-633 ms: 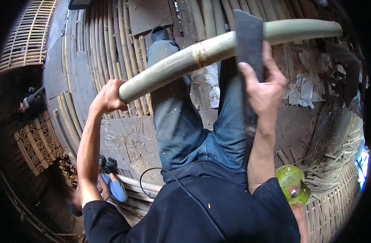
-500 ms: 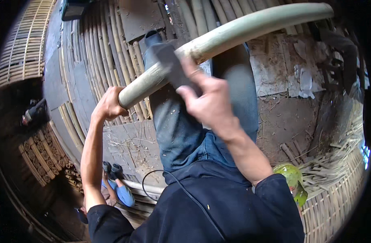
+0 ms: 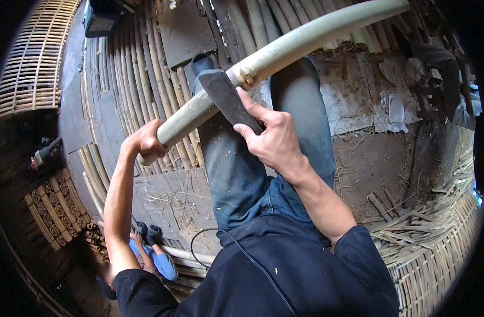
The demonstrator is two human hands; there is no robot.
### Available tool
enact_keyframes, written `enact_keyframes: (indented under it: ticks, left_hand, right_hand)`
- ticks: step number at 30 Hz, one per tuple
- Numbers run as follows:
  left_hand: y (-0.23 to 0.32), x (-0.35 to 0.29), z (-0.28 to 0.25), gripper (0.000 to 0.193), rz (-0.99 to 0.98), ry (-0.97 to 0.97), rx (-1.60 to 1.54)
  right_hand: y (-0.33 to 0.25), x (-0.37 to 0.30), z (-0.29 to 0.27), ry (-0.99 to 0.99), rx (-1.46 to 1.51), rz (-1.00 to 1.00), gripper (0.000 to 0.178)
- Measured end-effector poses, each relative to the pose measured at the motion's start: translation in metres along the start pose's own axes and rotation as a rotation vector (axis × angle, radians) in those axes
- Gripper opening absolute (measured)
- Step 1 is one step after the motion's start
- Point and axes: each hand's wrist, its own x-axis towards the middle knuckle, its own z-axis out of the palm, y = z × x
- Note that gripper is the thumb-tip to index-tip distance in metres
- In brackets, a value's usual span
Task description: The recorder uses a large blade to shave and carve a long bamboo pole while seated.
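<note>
Bamboo pole (image 3: 284,53) gripped by left hand (image 3: 147,142) at frame centre-left; right hand (image 3: 276,140) fingers wrapped round cleaver (image 3: 226,98); best angled shallow, pole steady.

bamboo pole (image 3: 284,53): pale green, slanted across lap | cleaver (image 3: 226,98): dark broad blade, edge on pole's node

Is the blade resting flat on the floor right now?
No, the right hand holds the blade up against the bamboo pole, which the left hand grips.
</note>
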Motion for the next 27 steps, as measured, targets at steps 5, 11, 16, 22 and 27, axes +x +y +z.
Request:
enact_keyframes:
  ticks: [5, 11, 16, 22, 27]
  left_hand:
    - [0.005, -0.008, -0.004, 0.064, 0.159, 0.405, 0.178]
    - [-0.011, -0.008, 0.012, 0.064, 0.162, 0.656, 0.441]
    - [0.012, -0.004, 0.015, 0.062, 0.172, 0.631, 0.481]
    - [-0.001, -0.007, 0.018, 0.063, 0.159, 0.582, 0.393]
    - [0.025, -0.005, 0.008, 0.068, 0.147, 0.549, 0.392]
  right_hand:
    - [0.002, 0.01, -0.055, 0.175, 0.053, 0.183, 0.078]
    - [0.012, 0.013, -0.075, 0.294, 0.052, 0.11, 0.076]
    - [0.006, 0.011, -0.055, 0.31, 0.008, 0.067, 0.075]
    - [0.011, 0.017, -0.047, 0.213, -0.001, 0.077, 0.075]
    - [-0.014, 0.017, -0.065, 0.2, 0.027, 0.217, 0.072]
